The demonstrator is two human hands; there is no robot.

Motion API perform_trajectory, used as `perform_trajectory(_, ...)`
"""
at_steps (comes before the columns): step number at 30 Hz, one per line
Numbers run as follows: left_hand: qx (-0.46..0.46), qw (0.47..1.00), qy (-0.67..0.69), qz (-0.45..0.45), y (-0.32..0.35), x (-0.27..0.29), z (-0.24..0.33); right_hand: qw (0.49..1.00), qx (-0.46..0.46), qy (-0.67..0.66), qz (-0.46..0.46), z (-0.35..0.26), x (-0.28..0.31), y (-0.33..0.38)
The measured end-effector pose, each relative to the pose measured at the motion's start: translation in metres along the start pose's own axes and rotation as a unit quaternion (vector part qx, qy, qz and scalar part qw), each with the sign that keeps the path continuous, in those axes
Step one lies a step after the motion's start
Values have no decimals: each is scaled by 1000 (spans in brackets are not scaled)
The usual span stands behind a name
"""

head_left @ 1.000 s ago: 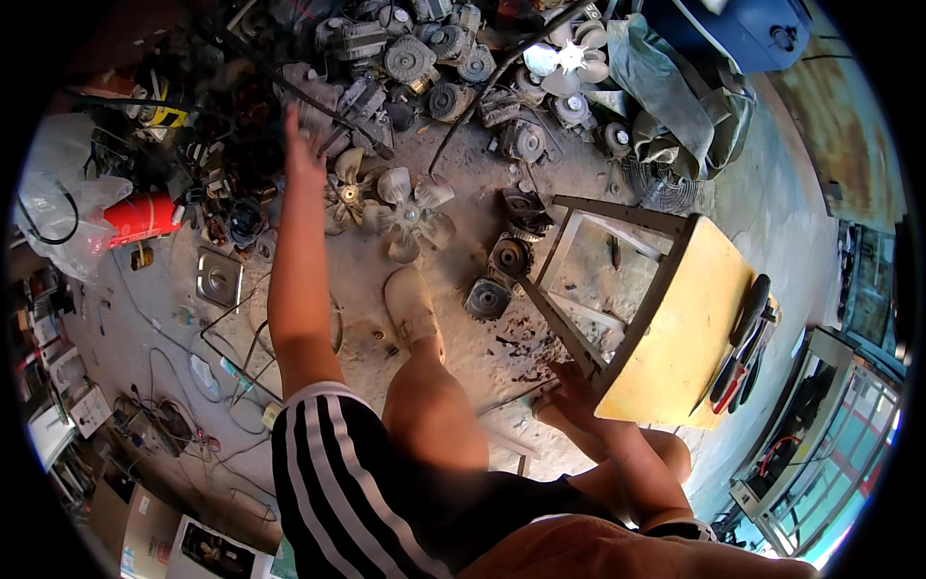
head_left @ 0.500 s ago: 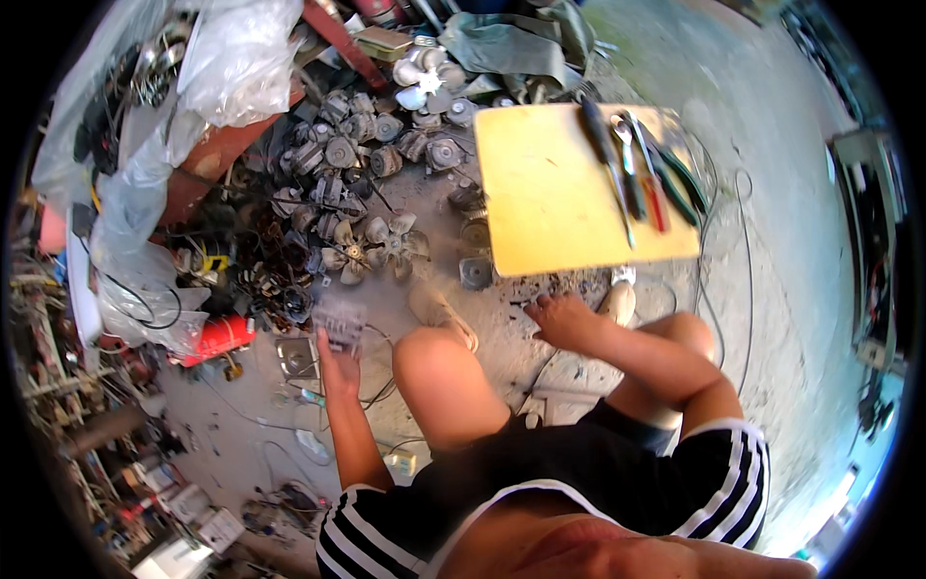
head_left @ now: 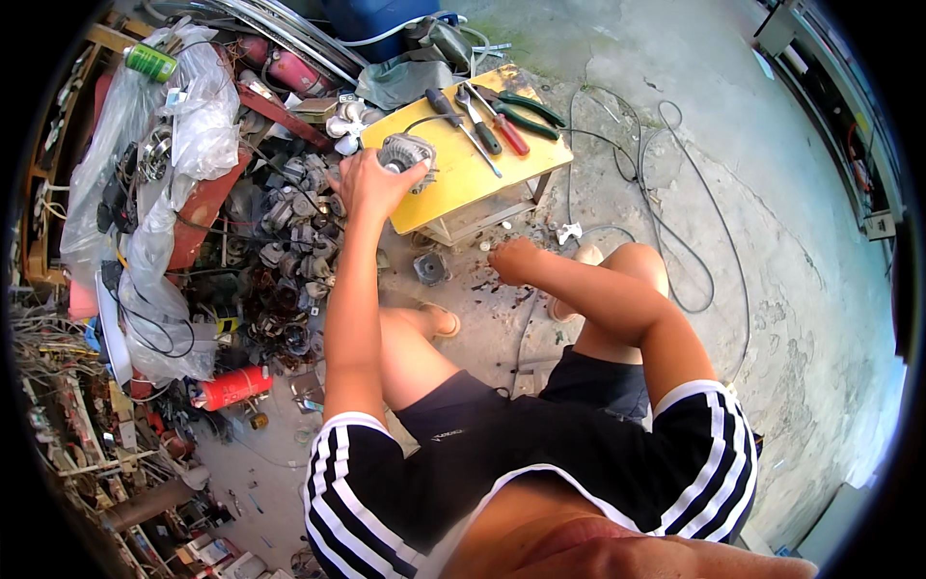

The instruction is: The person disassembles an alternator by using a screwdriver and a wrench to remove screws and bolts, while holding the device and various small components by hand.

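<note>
Our left hand (head_left: 371, 183) grips the small grey motor (head_left: 405, 151) at the near-left corner of the yellow stool (head_left: 463, 183) — set it flat, clear of the screwdrivers (head_left: 463, 121) beyond; our right hand (head_left: 511, 261) is clenched, empty, below the stool

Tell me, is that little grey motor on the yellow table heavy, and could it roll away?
Probably heavy for its size: the motor looks like solid grey metal. Its round body might roll on the flat yellow table if let go. The left hand wraps over it, so it seems stiff and easy to grip.
</note>
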State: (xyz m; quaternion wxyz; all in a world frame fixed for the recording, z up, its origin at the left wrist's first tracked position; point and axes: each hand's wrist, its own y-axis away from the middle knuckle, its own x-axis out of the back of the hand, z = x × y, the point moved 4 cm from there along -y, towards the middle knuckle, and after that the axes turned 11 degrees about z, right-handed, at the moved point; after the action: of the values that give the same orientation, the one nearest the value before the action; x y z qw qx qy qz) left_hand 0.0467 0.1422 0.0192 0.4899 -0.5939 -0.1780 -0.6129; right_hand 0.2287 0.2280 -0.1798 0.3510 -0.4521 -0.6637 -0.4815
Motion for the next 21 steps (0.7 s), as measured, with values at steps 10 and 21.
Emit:
perform_trajectory(10, 72, 983, -131, -102, -39, -29, 36, 994, 17, -29, 104, -14, 46, -4)
perform_trajectory(21, 146, 973, 128, 124, -36, -12, -28, 998, -8, -32, 56, -13, 50, -1)
